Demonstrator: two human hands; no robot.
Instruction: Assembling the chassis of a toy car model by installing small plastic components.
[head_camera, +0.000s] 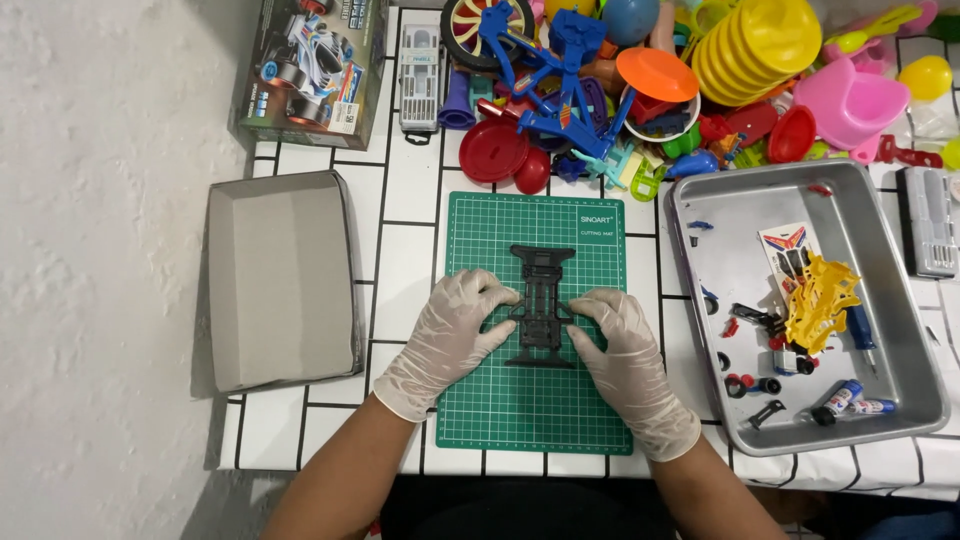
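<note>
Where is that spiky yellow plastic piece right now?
In the head view, the yellow plastic piece lies in the metal tray on the right, beside a sticker sheet and a blue-handled screwdriver.

Left hand (452, 335) and right hand (622, 350): each covered by a thin, off-white disposable glove, wrinkled, cuff ending at the wrist. Forearms bare; no sleeves, watch or jewellery in view.
</note>
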